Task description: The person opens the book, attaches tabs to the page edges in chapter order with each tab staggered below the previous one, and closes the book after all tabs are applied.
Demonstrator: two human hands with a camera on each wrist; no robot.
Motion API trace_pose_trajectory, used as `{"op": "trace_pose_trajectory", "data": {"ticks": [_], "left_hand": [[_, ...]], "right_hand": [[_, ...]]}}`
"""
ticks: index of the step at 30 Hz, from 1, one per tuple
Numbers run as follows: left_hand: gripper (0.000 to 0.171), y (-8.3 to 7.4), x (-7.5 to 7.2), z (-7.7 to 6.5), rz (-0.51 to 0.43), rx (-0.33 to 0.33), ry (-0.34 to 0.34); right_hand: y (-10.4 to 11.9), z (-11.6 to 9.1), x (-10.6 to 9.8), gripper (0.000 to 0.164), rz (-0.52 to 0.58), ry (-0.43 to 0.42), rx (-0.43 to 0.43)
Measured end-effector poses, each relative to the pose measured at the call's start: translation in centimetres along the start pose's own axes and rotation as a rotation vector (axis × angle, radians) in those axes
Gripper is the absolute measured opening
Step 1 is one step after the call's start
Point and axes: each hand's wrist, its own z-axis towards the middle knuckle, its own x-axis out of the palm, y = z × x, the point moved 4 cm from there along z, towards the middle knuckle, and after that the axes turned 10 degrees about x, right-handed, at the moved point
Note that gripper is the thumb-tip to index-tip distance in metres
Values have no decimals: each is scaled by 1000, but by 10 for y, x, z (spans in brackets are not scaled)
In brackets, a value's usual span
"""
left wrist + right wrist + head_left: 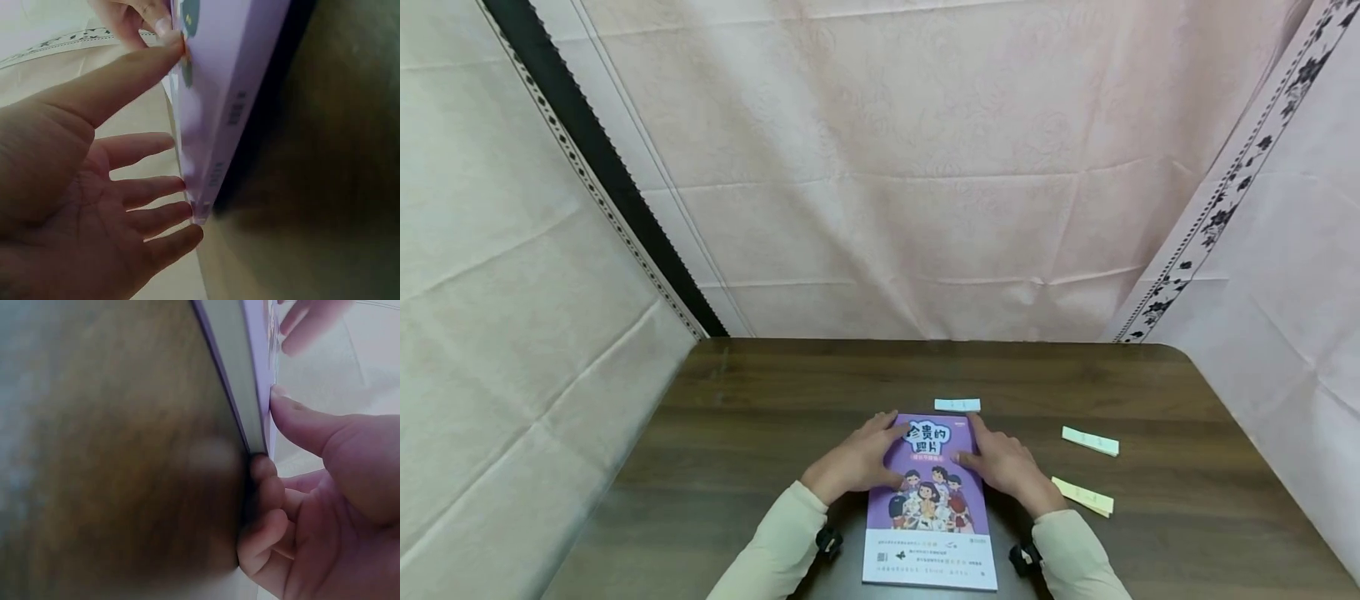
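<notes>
Purple-and-white rectangular paperback book [931,502] with cartoon figures on its cover sits at the near middle of the brown wood-grain table [722,467]. Left hand [861,458]: spread, fingers near straight, thumb on cover, fingertips along spine side. Right hand [1009,467]: pinching the page-edge side, thumb on cover, fingers curled at the edge. Pale green paper strip [957,405] just beyond book's top; pale yellow paper strip [1082,497] off to the right.

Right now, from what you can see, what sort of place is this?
Probably a curtained-off workspace or booth indoors: pale patterned cloth hangings surround a wood-grain table on the three visible sides, with a purple book and paper slips on it.
</notes>
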Motion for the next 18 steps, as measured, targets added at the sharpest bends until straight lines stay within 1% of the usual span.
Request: {"op": "trace_pose_trajectory", "data": {"ticks": [4, 6, 8, 10, 14, 16, 18], "left_hand": [[84, 0, 8, -1, -41, 4, 15], [83, 0, 11, -2, -60, 5, 21], [83, 0, 13, -2, -73, 9, 29], [83, -1, 14, -2, -79, 11, 33], [84, -3, 12, -1, -82, 2, 33], [84, -2, 12, -1, -79, -9, 34], [84, -1, 12, -2, -75, -19, 37]], "right_hand": [[-4, -2, -4, 82, 80, 6, -1], [-6, -3, -7, 78, 98, -2, 3], [-8, -2, -13, 71, 89, -26, 0], [-8, 0, -21, 59, 65, -72, -15], [-2, 13, -39, 36, 25, -193, -105], [2, 22, -43, 30, -1, -233, -171], [7, 31, -43, 28, -38, -249, -243]]}}
